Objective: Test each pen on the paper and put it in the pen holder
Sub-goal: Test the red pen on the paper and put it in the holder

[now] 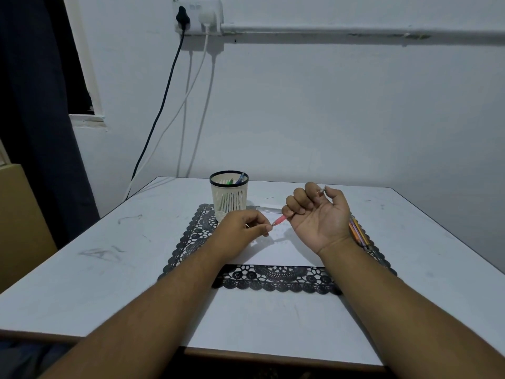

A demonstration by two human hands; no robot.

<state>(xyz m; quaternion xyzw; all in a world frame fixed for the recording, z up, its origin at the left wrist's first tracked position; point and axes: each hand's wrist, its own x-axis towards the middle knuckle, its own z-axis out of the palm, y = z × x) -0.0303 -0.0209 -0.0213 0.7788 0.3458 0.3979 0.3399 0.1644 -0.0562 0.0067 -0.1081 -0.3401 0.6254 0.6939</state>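
We hold the light, stiff, slim pink plastic pen (279,220) mid-barrel in our right hand (318,214), left hand (243,228) pinching its tip.

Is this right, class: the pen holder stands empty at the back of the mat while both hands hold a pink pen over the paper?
Not quite. The head view shows the pen holder already has pens in it, not empty. The rest holds: the left hand and right hand hold the pink pen over the paper.

Matt white laminate is showing scuffs across the surface (109,242); a black lacy openwork mat (191,242) is lying on it, smooth white paper (276,254) is sitting matt, and the slotted cream plastic pen holder (229,201) is gleaming faintly.
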